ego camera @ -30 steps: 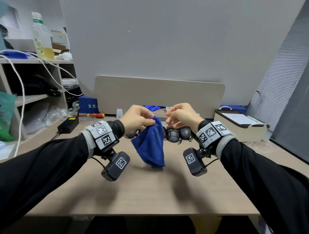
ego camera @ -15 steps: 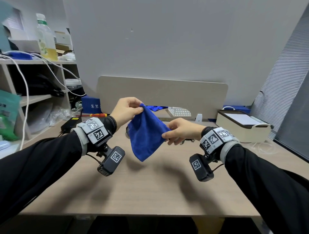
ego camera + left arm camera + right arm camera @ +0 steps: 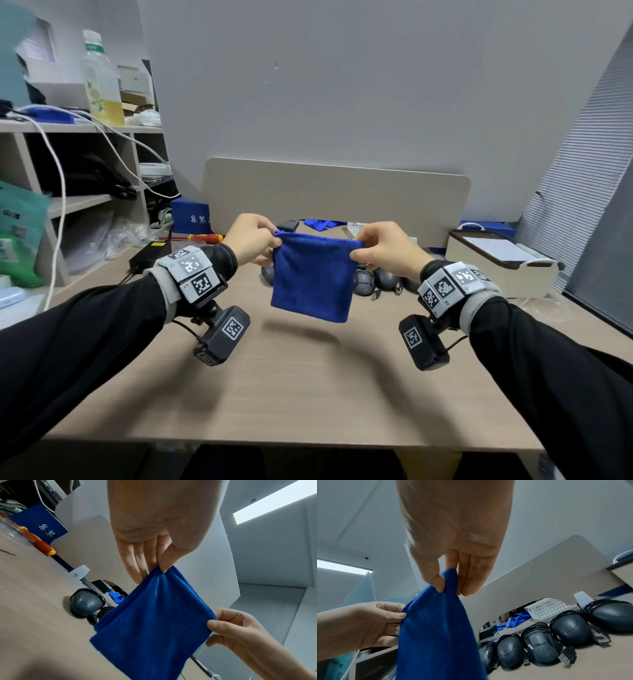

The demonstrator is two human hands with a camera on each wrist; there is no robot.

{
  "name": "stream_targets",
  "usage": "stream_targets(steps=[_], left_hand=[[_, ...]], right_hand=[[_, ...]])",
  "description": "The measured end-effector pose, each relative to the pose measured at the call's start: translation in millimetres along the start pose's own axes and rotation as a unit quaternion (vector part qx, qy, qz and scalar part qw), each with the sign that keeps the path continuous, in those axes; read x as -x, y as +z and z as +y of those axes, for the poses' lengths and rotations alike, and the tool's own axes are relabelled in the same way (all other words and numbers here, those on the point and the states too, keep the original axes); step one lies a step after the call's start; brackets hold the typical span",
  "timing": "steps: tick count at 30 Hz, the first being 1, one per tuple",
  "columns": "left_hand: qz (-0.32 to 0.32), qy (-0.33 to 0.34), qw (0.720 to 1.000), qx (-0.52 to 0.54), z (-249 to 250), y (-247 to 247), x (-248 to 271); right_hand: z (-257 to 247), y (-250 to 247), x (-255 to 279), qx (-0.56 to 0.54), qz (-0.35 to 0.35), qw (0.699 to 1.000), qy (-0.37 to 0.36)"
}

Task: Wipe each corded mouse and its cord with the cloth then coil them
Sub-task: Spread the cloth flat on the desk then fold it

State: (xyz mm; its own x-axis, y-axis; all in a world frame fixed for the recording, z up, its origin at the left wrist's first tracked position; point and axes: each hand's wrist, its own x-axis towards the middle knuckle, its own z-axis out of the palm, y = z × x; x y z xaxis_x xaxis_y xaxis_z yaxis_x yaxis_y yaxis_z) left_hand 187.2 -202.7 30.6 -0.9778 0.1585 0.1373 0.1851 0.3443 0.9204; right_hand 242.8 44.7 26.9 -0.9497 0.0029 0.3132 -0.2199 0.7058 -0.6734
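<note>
The left hand (image 3: 251, 240) and right hand (image 3: 383, 248) each pinch a top corner of the folded blue microfibre cloth (image 3: 312, 278), hanging above the row of apparently five dark grey corded mice (image 3: 537, 644); preparation, so next bring it onto one mouse.

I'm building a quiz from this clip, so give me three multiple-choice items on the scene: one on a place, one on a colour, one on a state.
1. Where do the mice lie?
A. On the desk behind the cloth
B. On the shelf
C. In the white basket

2. What colour is the cloth?
A. Green
B. Blue
C. Grey

3. How is the cloth held?
A. Flat on the desk
B. By one hand
C. Pinched at its top corners by both hands

Key: 1 A, they sit in a row on the desk; 2 B, every view shows blue; 3 C, the left hand and right hand each pinch a corner.
</note>
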Motion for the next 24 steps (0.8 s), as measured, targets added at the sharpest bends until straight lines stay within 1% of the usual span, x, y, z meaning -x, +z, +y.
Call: stream_targets(steps=[1,3,4,6,7,9,10,11,12,13,14,15,16,17,18,19,20,22,23,24], left_hand=[[-0.021,-0.038,0.999,0.025,0.3,-1.8,-0.3],[-0.100,-0.129,0.982,0.096,2.8,-5.4,2.1],[-0.134,-0.161,0.970,0.124,4.1,-7.9,3.0],[-0.171,-0.190,0.957,0.137,1.5,-11.0,0.4],[-0.183,-0.198,0.955,0.125,-3.8,-10.4,-2.2],[-0.208,-0.222,0.951,0.059,-22.0,-2.2,-7.2],[-0.217,-0.235,0.947,0.002,-34.5,4.6,-8.1],[-0.218,-0.233,0.945,-0.073,-47.0,11.1,-7.7],[-0.212,-0.217,0.940,-0.159,-58.8,16.7,-7.6],[-0.200,-0.187,0.932,-0.236,-71.6,21.4,-9.4],[-0.190,-0.147,0.928,-0.286,-77.0,22.8,-9.1],[-0.200,-0.118,0.924,-0.304,-81.1,23.2,-10.4],[-0.234,-0.100,0.918,-0.305,-81.1,23.2,-10.2],[-0.286,-0.084,0.904,-0.305,-78.8,22.8,-9.3],[-0.342,-0.070,0.884,-0.312,-71.9,23.4,-3.4],[-0.385,-0.052,0.863,-0.325,-66.6,25.4,2.3],[-0.412,-0.028,0.844,-0.343,-62.1,29.3,9.7],[-0.433,0.027,0.806,-0.401,-60.0,41.6,24.0],[-0.437,0.050,0.785,-0.436,-62.4,47.4,28.0],[-0.438,0.068,0.766,-0.467,-64.8,51.9,30.4]], right_hand=[[-2.2,-1.0,1.4,-0.046,-0.010,0.999,0.013],[-5.1,-6.0,3.5,-0.144,-0.029,0.988,0.047],[-5.5,-9.7,3.2,-0.187,-0.048,0.979,0.066],[-1.7,-14.1,1.2,-0.229,-0.110,0.960,0.119],[1.5,-12.6,1.7,-0.215,-0.142,0.955,0.147],[13.0,0.8,1.5,-0.128,-0.188,0.957,0.179],[22.5,11.2,0.8,-0.075,-0.207,0.957,0.187],[31.8,21.7,1.2,-0.025,-0.222,0.956,0.190],[40.8,30.5,0.8,0.021,-0.232,0.954,0.189],[50.0,38.2,-0.2,0.060,-0.238,0.951,0.189],[52.8,39.5,0.8,0.091,-0.244,0.947,0.186],[54.3,40.2,1.5,0.105,-0.260,0.942,0.183],[52.9,39.1,2.7,0.109,-0.286,0.935,0.179],[50.0,38.3,4.0,0.113,-0.321,0.924,0.174],[44.4,37.9,6.5,0.121,-0.361,0.908,0.173],[38.8,40.0,8.8,0.135,-0.400,0.889,0.178],[33.3,43.9,12.3,0.153,-0.437,0.867,0.187],[28.0,56.7,19.1,0.201,-0.491,0.825,0.195],[26.2,63.1,23.1,0.225,-0.501,0.814,0.190],[25.3,68.2,26.6,0.241,-0.498,0.814,0.178]])
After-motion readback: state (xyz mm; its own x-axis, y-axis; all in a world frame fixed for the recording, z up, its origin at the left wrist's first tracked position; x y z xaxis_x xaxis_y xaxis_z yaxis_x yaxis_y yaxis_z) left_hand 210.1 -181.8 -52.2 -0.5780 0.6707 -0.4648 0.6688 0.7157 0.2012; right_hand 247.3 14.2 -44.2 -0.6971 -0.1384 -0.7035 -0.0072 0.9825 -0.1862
